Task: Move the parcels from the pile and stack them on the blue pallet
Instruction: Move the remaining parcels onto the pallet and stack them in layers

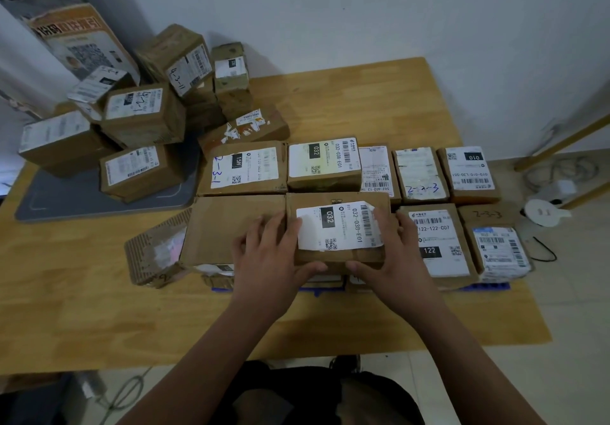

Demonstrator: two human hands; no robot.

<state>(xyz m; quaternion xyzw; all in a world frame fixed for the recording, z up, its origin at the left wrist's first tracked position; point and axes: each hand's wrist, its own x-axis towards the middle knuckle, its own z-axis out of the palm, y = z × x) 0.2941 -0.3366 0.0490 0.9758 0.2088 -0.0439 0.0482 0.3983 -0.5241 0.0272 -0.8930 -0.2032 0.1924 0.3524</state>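
A brown parcel with a white 032 label point(336, 226) sits in the front row of the stack on the blue pallet point(321, 290), whose edge shows under the boxes. My left hand point(270, 253) grips its left side and my right hand point(389, 253) grips its right side, thumbs curled on the near edge. Several labelled parcels lie in rows around it, such as the 122 parcel point(439, 243) to the right. The pile of brown parcels point(142, 117) stands at the back left, partly on a grey mat point(82, 196).
The wooden table point(297, 319) ends just in front of me and at the right. A flattened corrugated parcel point(155, 256) leans at the stack's left. Cables and a white round thing point(544, 211) lie on the floor at right. A printed board point(76, 38) leans on the wall.
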